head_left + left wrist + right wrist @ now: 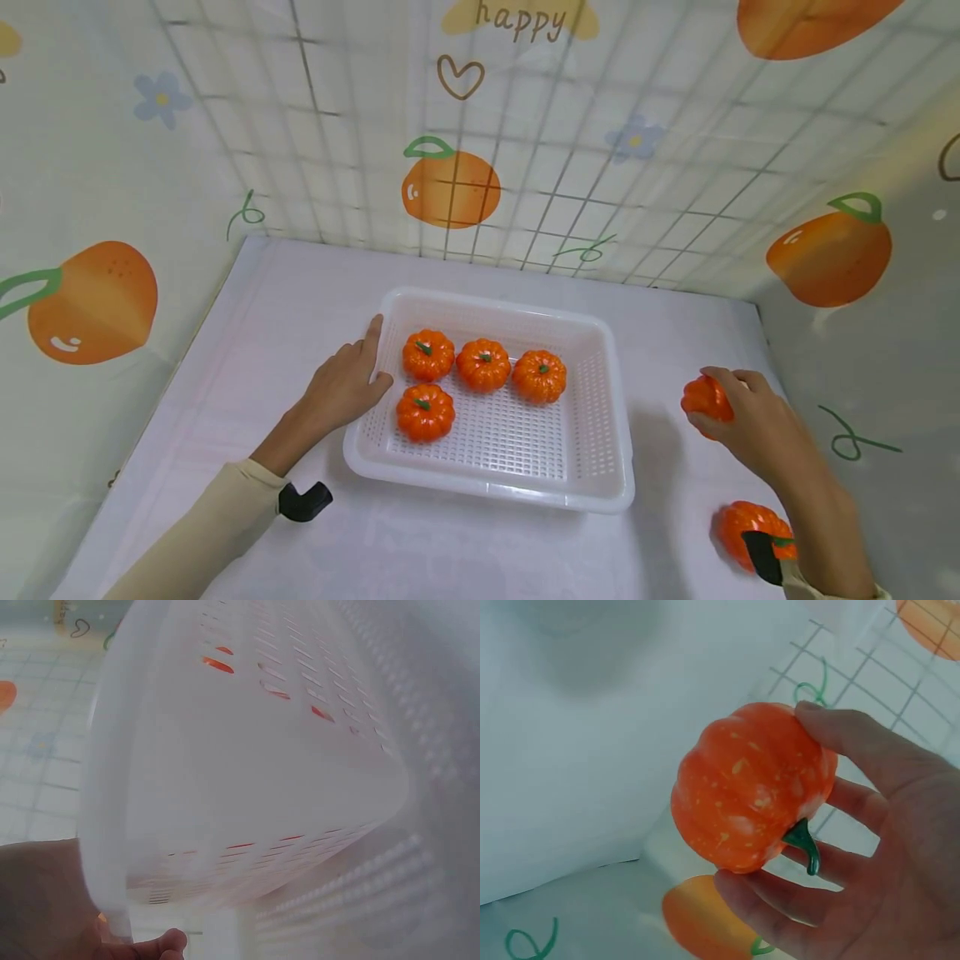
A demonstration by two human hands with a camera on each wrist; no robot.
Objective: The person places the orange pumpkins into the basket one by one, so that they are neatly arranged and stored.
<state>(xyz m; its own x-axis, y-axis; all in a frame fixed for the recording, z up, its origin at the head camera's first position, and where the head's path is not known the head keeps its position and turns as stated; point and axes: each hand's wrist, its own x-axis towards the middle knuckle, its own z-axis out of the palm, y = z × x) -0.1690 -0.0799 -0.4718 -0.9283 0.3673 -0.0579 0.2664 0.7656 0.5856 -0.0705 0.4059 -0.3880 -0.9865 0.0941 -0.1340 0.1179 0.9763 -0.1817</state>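
A white plastic basket [487,492] with perforated walls sits mid-table. Several small orange pumpkins with green stems lie in its left and middle parts, among them a front-left pumpkin [425,413] and a rightmost pumpkin [539,377]. My left hand [345,379] grips the basket's left rim; the left wrist view shows fingertips [172,941] below the rim [112,750]. To the right of the basket, my right hand [757,425] holds another pumpkin [754,787] between thumb and fingers, above the table. Its curved green stem [804,844] points toward the palm.
One more pumpkin [750,529] lies on the table at the front right, partly hidden by the right wrist and a black strap end [761,557]. Behind the table [300,283] hangs a printed curtain [525,167] with a wire grid [315,75].
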